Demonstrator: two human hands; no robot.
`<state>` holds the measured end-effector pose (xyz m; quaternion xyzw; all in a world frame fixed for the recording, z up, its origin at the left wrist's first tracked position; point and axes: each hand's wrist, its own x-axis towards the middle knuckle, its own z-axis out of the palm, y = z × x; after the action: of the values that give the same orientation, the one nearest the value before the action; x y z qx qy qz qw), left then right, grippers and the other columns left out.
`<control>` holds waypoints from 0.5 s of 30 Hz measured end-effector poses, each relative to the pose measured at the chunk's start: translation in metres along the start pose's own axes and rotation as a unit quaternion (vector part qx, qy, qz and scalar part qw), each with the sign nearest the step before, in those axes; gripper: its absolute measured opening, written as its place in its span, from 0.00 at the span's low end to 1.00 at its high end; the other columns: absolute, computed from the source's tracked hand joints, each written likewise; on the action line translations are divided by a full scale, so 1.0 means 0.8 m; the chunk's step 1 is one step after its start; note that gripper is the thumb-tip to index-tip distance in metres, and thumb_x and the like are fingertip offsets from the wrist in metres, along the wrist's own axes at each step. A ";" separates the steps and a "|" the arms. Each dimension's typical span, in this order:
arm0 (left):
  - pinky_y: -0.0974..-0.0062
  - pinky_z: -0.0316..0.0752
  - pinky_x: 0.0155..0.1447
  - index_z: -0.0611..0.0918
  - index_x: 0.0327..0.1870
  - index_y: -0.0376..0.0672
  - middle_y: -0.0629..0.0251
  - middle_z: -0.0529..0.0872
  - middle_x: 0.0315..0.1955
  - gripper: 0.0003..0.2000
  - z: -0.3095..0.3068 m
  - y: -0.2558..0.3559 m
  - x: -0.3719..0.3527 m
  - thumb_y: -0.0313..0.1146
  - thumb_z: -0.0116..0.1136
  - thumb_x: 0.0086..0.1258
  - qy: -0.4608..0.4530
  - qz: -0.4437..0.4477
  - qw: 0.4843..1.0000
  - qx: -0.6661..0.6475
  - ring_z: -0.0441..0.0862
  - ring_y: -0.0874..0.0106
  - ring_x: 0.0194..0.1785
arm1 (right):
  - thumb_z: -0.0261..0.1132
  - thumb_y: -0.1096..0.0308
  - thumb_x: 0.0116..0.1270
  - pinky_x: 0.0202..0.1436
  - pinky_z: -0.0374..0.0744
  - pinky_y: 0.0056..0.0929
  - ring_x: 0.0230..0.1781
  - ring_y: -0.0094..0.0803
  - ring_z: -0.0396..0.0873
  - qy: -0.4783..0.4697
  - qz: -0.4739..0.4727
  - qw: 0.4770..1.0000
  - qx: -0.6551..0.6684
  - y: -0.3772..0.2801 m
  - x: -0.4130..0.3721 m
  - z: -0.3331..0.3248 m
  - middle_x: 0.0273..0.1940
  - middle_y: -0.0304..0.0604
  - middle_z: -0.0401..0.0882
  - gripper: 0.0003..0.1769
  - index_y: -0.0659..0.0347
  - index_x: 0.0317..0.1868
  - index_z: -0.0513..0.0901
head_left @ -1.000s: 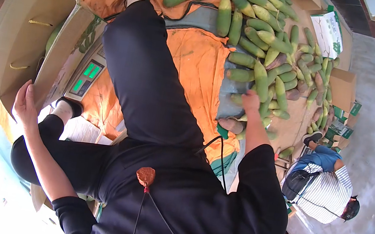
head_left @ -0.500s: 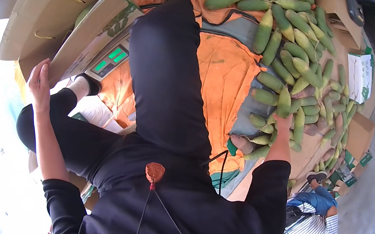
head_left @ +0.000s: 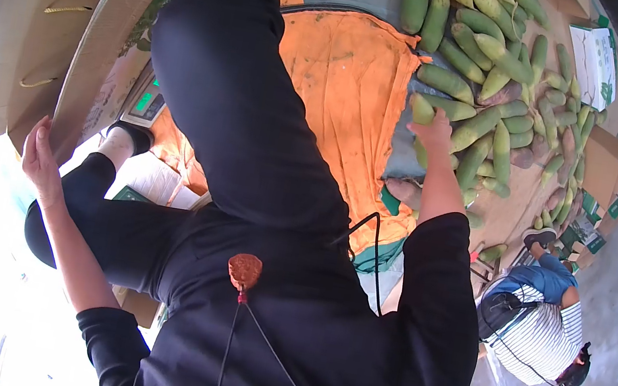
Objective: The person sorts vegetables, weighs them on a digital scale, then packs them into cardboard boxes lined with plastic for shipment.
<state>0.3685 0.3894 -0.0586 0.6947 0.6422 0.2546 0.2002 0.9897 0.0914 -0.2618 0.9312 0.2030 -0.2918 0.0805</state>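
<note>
My right hand (head_left: 435, 135) is closed around the end of a green radish (head_left: 422, 110) with a pale tip. It is at the near left side of a large heap of green radishes (head_left: 496, 53), a few of them purplish. My left hand (head_left: 44, 165) has its fingers stretched out, fingertips right at the lower edge of an opened cardboard box (head_left: 102, 36). That box has yellow rope handles and stands tilted over a scale (head_left: 146, 100) with a green lit display.
An orange cloth (head_left: 343, 84) covers the floor ahead, beside my outstretched leg. A white printed box (head_left: 594, 67) and a brown carton (head_left: 604, 165) border the heap on the right. A person in a striped shirt (head_left: 542, 338) is at the lower right.
My right hand has moved left and up, off the heap's middle, with the green radish in it. My left hand stays by the box, and the view has shifted.
</note>
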 end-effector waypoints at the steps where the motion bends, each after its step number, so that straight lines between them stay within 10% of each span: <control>1: 0.78 0.72 0.57 0.82 0.50 0.35 0.62 0.85 0.44 0.14 -0.001 0.002 -0.002 0.36 0.49 0.76 0.000 -0.015 1.000 -0.001 0.79 0.73 0.50 | 0.77 0.53 0.44 0.59 0.74 0.47 0.62 0.44 0.70 -0.007 0.009 0.997 -0.077 -0.010 -0.009 -0.001 0.60 0.43 0.71 0.46 0.46 0.64 0.66; 8: 0.76 0.71 0.53 0.83 0.46 0.37 0.60 0.84 0.41 0.09 0.003 0.042 -0.010 0.28 0.53 0.71 -0.020 0.049 0.997 0.061 0.79 0.71 0.46 | 0.76 0.55 0.45 0.58 0.75 0.46 0.62 0.43 0.70 -0.008 -0.051 0.996 -0.079 -0.026 -0.037 0.010 0.59 0.47 0.70 0.45 0.49 0.64 0.66; 15: 0.72 0.74 0.52 0.84 0.45 0.40 0.60 0.85 0.40 0.10 -0.001 0.061 -0.013 0.30 0.58 0.65 -0.029 0.037 0.995 0.086 0.82 0.65 0.45 | 0.78 0.60 0.44 0.52 0.75 0.38 0.50 0.43 0.78 0.021 -0.124 0.970 0.209 -0.038 -0.035 0.018 0.49 0.52 0.79 0.42 0.64 0.59 0.70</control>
<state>0.4060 0.3743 -0.0300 0.7400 0.6293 0.1854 0.1484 0.9486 0.1057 -0.2584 0.9010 0.2526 -0.3158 -0.1573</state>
